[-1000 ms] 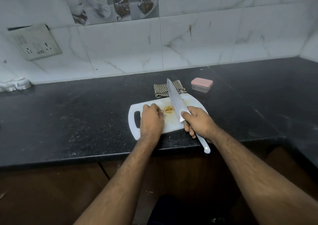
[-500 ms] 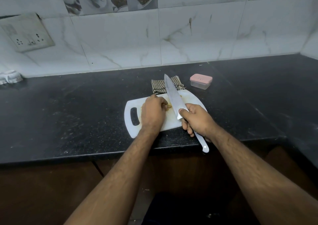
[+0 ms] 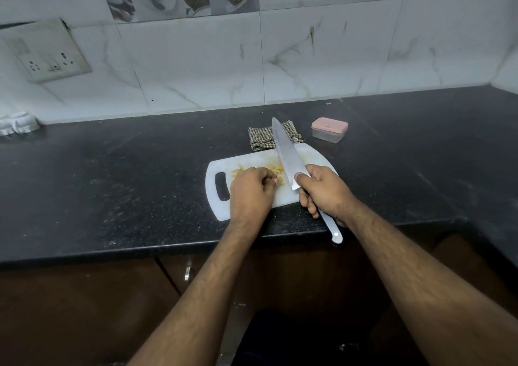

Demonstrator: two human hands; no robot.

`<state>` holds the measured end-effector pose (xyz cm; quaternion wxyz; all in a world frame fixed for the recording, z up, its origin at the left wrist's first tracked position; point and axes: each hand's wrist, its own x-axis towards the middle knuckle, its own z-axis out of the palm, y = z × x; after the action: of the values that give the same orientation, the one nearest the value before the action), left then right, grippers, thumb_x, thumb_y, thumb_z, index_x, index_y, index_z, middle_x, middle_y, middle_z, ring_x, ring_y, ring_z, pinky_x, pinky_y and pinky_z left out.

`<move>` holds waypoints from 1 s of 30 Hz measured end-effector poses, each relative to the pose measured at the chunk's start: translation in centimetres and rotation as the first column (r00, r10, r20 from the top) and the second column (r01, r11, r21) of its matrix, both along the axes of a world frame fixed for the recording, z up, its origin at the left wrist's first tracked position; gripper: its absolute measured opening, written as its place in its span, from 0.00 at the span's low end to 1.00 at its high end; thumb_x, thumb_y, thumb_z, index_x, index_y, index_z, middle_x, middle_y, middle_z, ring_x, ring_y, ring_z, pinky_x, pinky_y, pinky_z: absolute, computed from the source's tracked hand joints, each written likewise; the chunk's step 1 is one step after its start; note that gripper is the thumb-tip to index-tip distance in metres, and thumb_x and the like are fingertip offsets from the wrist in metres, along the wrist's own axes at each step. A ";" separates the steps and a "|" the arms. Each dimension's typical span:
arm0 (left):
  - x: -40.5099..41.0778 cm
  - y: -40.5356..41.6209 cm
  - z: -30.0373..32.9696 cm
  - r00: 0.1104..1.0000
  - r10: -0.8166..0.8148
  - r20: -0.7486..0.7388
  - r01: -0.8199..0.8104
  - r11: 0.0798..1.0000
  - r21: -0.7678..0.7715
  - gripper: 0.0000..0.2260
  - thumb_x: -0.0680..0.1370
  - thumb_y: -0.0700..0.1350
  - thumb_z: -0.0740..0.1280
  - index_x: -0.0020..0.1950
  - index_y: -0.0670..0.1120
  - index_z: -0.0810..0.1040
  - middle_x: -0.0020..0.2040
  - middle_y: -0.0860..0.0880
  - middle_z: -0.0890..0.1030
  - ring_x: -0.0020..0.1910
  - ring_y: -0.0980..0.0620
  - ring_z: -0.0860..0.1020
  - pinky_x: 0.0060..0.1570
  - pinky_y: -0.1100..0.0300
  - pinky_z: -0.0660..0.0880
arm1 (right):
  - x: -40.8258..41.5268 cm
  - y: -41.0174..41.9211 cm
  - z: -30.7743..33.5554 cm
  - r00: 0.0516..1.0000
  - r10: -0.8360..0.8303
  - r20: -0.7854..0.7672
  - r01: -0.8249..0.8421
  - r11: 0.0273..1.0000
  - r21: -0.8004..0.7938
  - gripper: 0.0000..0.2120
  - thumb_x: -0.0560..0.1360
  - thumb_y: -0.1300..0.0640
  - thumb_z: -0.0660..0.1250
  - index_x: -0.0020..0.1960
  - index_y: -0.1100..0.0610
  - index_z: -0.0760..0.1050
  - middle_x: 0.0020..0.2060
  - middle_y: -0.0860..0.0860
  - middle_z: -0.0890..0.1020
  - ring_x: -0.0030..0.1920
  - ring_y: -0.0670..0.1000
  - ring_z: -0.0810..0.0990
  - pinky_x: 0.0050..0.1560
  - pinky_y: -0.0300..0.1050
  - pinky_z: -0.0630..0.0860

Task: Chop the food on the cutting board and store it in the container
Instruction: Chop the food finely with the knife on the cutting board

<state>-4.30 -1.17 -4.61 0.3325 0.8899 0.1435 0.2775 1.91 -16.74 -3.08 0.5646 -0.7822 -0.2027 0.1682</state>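
White plastic cutting board [image 3: 314, 157] lies flat near the front edge of the dark stone counter [image 3: 126, 186], its handle slot toward the left. Pale yellow food pieces [image 3: 276, 169] sit in a loose scatter on the board's middle, some hidden under the left hand [image 3: 252, 190]. That hand rests over the pieces with fingers curled inward, thumb tip meeting the fingertips (whether a piece is pinched between them cannot be told). Right hand [image 3: 322, 190] wraps the handle of a long knife [image 3: 287, 152], forefinger pressed along the base of the blade; the blade angles away toward the back wall, just right of the food, its tip reaching over a checked cloth [image 3: 260, 138] that lies folded behind the board. Handle end juts past the counter's front edge. Container [image 3: 329, 130], clear with a pink lid on, stands behind the board's right end, near the cloth but apart from it.
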 end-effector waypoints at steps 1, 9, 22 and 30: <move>-0.1 0.1 -0.1 1.000 0.012 -0.011 -0.012 1.000 0.011 0.05 0.79 0.46 0.71 0.47 0.48 0.86 0.39 0.53 0.82 0.43 0.51 0.79 0.50 0.52 0.77 | 0.0 0.0 0.0 1.000 0.001 -0.001 -0.001 1.000 0.002 0.10 0.84 0.54 0.59 0.53 0.59 0.75 0.27 0.55 0.78 0.21 0.50 0.70 0.23 0.41 0.69; -0.1 0.2 -0.2 0.992 0.124 0.010 -0.125 0.990 0.063 0.09 0.83 0.46 0.66 0.56 0.45 0.85 0.51 0.49 0.83 0.52 0.51 0.76 0.58 0.51 0.75 | -0.1 -0.1 0.1 1.000 0.000 -0.014 0.000 1.000 0.011 0.10 0.84 0.53 0.59 0.53 0.58 0.75 0.28 0.54 0.78 0.22 0.49 0.70 0.23 0.41 0.69; 3.3 0.1 2.1 0.994 -0.102 -0.044 0.091 0.977 -0.193 0.05 0.80 0.40 0.71 0.47 0.47 0.85 0.40 0.51 0.85 0.33 0.52 0.82 0.39 0.53 0.84 | 0.1 -0.8 0.3 0.989 -0.113 -0.096 0.131 0.969 0.207 0.11 0.84 0.56 0.59 0.55 0.63 0.74 0.28 0.56 0.77 0.22 0.49 0.68 0.21 0.40 0.66; 1.7 0.8 1.8 0.993 -0.088 -0.080 0.091 0.995 0.033 0.04 0.79 0.43 0.72 0.53 0.46 0.85 0.48 0.53 0.83 0.40 0.59 0.79 0.45 0.64 0.78 | 0.3 -0.7 0.3 0.991 -0.100 -0.084 0.115 0.973 0.199 0.10 0.84 0.55 0.59 0.50 0.59 0.75 0.28 0.56 0.77 0.22 0.49 0.68 0.22 0.40 0.67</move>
<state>-2.63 -0.42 -2.85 0.3224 0.9115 0.1114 0.2297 2.20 -17.45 -2.78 0.6572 -0.7233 -0.1552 0.1444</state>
